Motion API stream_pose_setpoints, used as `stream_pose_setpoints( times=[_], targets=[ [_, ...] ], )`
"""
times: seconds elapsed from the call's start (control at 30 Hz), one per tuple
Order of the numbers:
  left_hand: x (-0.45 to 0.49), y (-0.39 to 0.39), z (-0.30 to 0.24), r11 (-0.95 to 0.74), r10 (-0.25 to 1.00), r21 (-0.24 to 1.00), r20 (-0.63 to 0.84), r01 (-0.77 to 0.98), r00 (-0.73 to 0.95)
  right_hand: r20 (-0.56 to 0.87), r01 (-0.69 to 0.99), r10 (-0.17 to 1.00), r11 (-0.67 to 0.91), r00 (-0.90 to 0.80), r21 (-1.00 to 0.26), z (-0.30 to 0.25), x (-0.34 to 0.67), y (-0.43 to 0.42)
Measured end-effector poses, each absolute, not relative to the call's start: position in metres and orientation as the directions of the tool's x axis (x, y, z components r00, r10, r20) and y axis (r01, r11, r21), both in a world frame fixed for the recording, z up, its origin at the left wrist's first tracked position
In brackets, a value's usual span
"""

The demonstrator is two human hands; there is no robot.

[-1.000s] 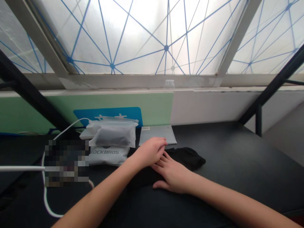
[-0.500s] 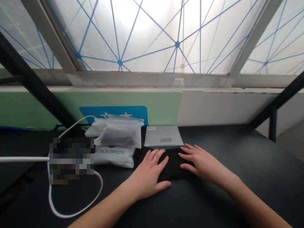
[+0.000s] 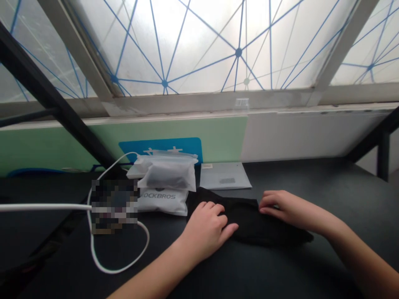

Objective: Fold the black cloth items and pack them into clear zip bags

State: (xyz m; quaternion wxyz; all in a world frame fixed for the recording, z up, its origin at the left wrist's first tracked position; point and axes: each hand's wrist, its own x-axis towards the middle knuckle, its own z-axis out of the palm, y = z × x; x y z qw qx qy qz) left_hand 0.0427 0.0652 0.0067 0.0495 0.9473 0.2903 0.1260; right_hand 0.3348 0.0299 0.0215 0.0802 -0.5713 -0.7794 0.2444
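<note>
A single head-worn camera looks forward and down from the person's head, close above the matte black tabletop [image 3: 311, 178] — frosted window panes crossed by blue lines [image 3: 199, 41] fill the far top of the view.

The left hand [image 3: 204, 230] lay flat on the left end of a black cloth [image 3: 268, 228] on the dark bench [image 3: 280, 270], and the right hand [image 3: 288, 209] rested its fingers on the cloth's far side. Just left sat a white ROCKBROS bag [image 3: 158, 203] under a frosted plastic pouch [image 3: 166, 174], beside a grey flat packet [image 3: 224, 176].
</note>
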Motion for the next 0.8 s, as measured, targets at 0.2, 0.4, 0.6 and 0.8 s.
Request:
stream_pose_setpoints(
  times=[0.2, 0.4, 0.6, 0.8],
  targets=[
    [0.047, 0.065, 0.001, -0.856, 0.517, 0.165, 0.231, 0.490, 0.824, -0.116, 0.913, 0.977, 0.118, -0.176, -0.390, 0.012, 0.344, 0.038],
    [0.052, 0.064, -0.001, -0.858, 0.505, 0.246, 0.250, 0.450, 0.826, -0.424, 0.882, 0.871, 0.023, -0.249, -0.470, 0.027, 0.353, 0.036],
    [0.053, 0.064, -0.007, -0.870, 0.492, 0.203, 0.280, 0.450, 0.824, -0.541, 0.843, 0.792, -0.064, -0.282, -0.534, 0.031, 0.348, 0.031],
    [0.059, 0.044, 0.006, -0.933, 0.346, 0.205, 0.291, 0.295, 0.892, -0.499, 0.777, 0.815, -0.100, -0.295, -0.622, 0.021, 0.334, 0.033]
  ],
)
